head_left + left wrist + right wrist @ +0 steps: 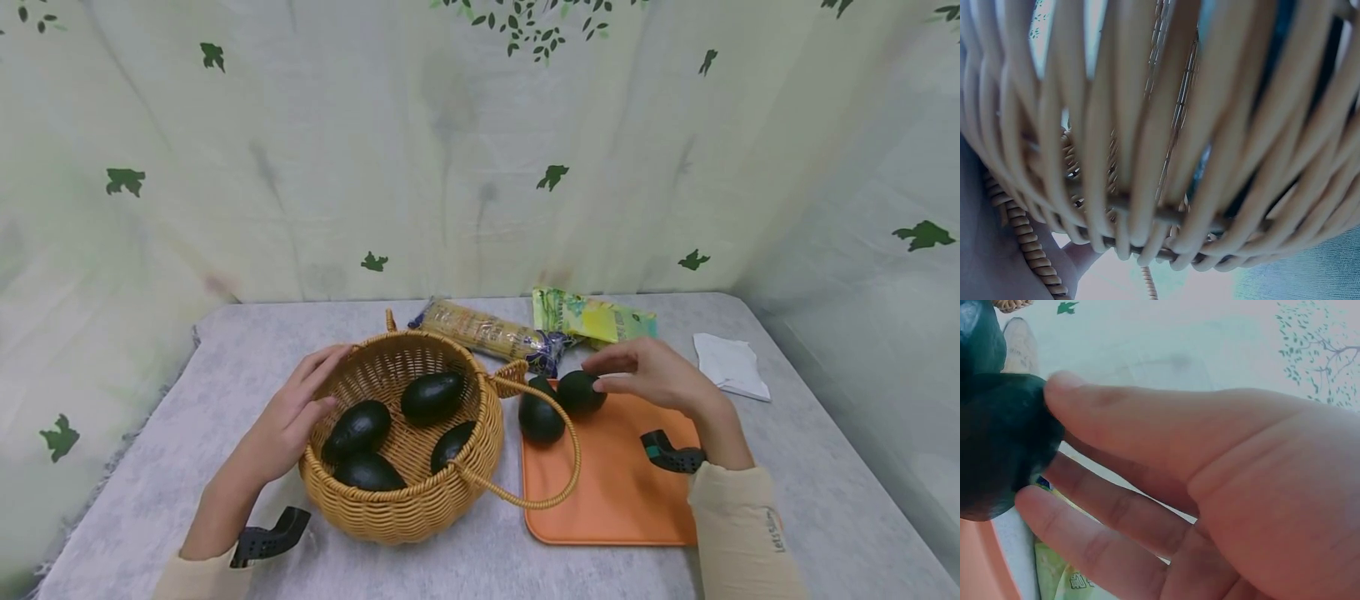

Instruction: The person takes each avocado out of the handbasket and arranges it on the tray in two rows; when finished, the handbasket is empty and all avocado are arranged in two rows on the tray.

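A round wicker basket (401,525) stands left of centre with several dark green avocados (433,397) inside. At its left rim my left hand (288,417) holds the basket, thumb over the edge. In the left wrist view the weave (1147,156) fills most of the picture and hides much of that hand. On the right, two avocados sit at the upper left of an orange tray (600,500). My right hand (656,375) touches the right-hand avocado (579,393) with its thumb and fingertips, fingers fairly straight. The other avocado (540,417) is beside it.
One basket handle (573,467) hangs out over the tray's left side. Behind the basket lie a clear pack of noodles (487,329) and a green-yellow packet (592,315). White tissue (731,365) lies at the right. Patterned cloth (375,150) hangs behind the table.
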